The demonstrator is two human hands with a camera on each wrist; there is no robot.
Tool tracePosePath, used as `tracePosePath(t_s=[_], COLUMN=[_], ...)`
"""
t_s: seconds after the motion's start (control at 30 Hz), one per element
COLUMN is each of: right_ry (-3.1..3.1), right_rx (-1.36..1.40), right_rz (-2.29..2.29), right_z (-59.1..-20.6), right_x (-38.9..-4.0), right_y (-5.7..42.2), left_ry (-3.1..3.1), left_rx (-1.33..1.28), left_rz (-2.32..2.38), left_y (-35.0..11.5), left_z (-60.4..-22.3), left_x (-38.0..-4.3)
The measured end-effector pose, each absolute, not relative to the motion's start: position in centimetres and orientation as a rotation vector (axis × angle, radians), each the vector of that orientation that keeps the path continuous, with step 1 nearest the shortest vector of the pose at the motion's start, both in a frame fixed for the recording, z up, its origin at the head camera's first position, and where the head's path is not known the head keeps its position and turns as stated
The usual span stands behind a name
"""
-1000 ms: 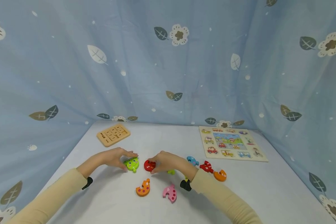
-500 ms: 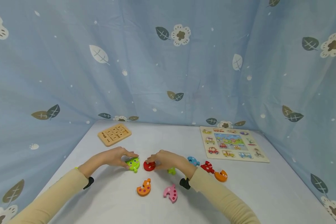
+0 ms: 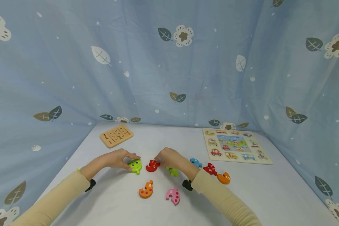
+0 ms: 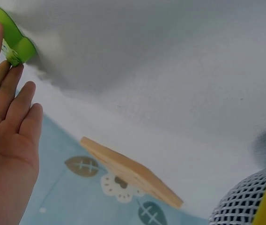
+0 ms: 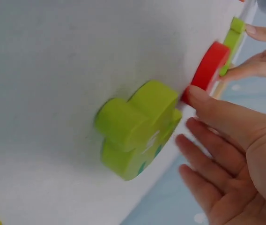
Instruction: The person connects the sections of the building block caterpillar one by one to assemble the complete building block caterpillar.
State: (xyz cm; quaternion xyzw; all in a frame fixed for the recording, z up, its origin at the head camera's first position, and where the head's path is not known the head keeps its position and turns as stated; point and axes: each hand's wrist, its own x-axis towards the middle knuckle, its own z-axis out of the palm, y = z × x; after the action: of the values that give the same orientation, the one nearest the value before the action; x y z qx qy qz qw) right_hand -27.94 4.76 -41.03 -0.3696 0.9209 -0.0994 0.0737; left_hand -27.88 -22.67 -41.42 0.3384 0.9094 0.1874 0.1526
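My left hand (image 3: 118,158) holds a bright green puzzle piece with a smiling face (image 3: 135,166) between thumb and fingertips, on the white table. Just to its right lies a red puzzle piece marked 2 (image 3: 152,166). My right hand (image 3: 170,158) pinches that red piece by its right end, the thumb showing against it in the right wrist view. A small gap separates the red and green pieces in the head view. Under my right hand sits another green piece (image 5: 137,129), partly hidden in the head view. The left wrist view catches only the edge of the face piece (image 4: 11,35).
Nearer me lie an orange piece marked 3 (image 3: 146,190) and a pink one marked 4 (image 3: 173,196). Blue (image 3: 196,162), red striped (image 3: 210,169) and orange (image 3: 224,178) pieces sit rightward. A wooden number board (image 3: 116,136) and a vehicle picture board (image 3: 237,145) lie farther back.
My right hand has shifted from over the red piece to its right end, and the piece has turned so its knob points right. The left hand stays at the green face piece.
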Motion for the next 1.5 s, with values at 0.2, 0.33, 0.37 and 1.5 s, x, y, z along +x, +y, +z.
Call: tracePosePath(t_s=[0.2,0.33,0.37,1.5], right_ry=[2.762,2.779,2.78,2.722], right_rx=[-1.064,-1.092,-1.107,-1.174], right_rz=[-0.317,-0.327,-0.33,-0.597], right_z=[-41.1,-41.4,-41.5,-42.0], right_x=[-27.5,-27.3,-27.2,-25.3], right_y=[4.2,3.8,3.7,3.9], left_ry=[2.626,2.614,2.609,2.656], left_rx=[0.984,0.998,1.011,0.991], left_rz=[0.558,0.549,0.542,0.602], left_y=[-22.8,-23.0,-23.0,-23.6], left_z=[-41.5,-41.5,-41.5,-42.4], left_x=[-27.7,-27.7,-27.6,-27.4])
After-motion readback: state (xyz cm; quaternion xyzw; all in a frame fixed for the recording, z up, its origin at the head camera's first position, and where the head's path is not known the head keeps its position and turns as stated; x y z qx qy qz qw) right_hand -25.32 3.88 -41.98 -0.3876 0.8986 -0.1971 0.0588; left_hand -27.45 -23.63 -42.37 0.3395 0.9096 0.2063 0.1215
